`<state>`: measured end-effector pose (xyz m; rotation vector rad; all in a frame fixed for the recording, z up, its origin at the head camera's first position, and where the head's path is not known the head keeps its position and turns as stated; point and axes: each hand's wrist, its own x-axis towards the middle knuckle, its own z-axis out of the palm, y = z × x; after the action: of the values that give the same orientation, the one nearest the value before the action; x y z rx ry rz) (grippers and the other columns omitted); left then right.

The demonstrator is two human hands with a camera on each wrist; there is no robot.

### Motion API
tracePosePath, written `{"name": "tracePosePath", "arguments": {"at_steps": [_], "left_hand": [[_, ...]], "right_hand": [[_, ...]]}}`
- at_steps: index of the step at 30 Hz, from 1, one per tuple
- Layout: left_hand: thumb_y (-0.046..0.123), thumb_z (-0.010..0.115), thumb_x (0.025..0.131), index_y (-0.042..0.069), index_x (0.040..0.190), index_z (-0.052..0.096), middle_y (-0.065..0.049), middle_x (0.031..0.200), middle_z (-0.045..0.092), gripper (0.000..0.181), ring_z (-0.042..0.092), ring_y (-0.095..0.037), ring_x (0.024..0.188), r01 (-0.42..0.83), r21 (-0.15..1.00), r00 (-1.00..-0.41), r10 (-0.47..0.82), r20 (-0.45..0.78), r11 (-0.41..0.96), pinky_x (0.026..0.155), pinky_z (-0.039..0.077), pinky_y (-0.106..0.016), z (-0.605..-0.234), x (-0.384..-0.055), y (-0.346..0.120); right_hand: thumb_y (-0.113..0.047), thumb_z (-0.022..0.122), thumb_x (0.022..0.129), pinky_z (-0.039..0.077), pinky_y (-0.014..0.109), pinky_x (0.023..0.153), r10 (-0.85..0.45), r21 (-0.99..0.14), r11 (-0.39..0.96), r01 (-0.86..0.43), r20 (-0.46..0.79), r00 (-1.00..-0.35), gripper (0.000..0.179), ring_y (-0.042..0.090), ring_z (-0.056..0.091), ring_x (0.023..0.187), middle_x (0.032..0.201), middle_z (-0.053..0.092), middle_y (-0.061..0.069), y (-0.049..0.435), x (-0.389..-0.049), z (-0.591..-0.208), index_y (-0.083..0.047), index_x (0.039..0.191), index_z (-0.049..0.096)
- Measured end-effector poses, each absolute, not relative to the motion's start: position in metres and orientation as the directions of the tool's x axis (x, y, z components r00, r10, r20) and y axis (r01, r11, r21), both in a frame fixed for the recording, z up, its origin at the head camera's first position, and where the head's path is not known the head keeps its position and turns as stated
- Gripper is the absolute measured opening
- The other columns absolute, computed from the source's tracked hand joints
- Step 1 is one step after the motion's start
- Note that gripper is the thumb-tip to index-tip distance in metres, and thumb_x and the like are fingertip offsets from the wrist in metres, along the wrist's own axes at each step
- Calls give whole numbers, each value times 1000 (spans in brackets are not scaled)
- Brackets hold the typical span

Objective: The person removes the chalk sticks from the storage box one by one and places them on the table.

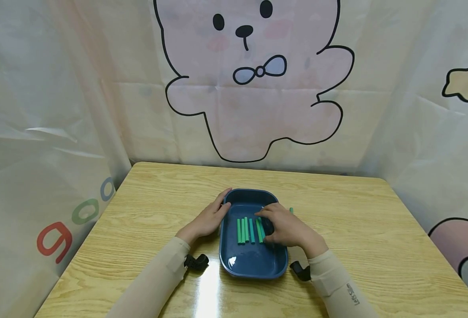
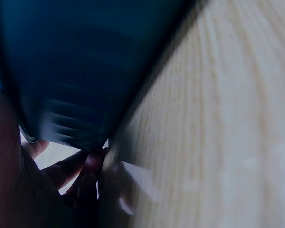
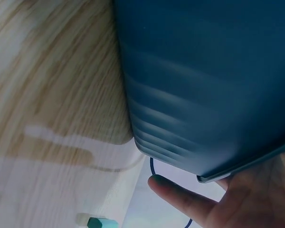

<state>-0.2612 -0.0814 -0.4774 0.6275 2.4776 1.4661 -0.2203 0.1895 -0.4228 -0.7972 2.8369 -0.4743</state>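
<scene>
A deep blue rectangular tray stands on the table, with several short green and teal sticks lying side by side in it. My left hand holds the tray's left side, thumb over the rim; in the left wrist view its fingers touch the outer wall. Over the tray's right half, my right hand pinches a green stick at its ends between thumb and fingers. Another stick lies close beside that one. The hand partly hides this side. In the right wrist view, one finger extends beyond the tray.
Outside the tray, a green stick shows on the wooden table beyond my right hand; its end appears in the right wrist view. Black wrist devices sit at both cuffs. Printed cloth curtains surround the table's back and sides.
</scene>
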Motion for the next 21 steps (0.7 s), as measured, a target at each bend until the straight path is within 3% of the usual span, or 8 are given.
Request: {"name": "tracePosePath", "arguments": {"at_steps": [17,21], "left_hand": [[42,33,114,42,165,17,-2,170,29,53,30,-26,156,248,869,-893,449,33,428,126,28,-53,-480,-264,-82],[40,33,114,38,166,18,-5,170,30,54,31,-28,156,259,870,-890,453,47,419,125,29,-55,-481,-264,-82]], "right_hand": [[-22,92,79,46,55,112,-527,-329,814,-479,-68,-847,65,35,49,138,140,62,11,188,-222,-426,-9,137,66],[-23,92,78,47,55,112,-525,-322,816,-480,-65,-849,65,34,49,138,139,62,10,188,-223,-427,-9,136,67]]}}
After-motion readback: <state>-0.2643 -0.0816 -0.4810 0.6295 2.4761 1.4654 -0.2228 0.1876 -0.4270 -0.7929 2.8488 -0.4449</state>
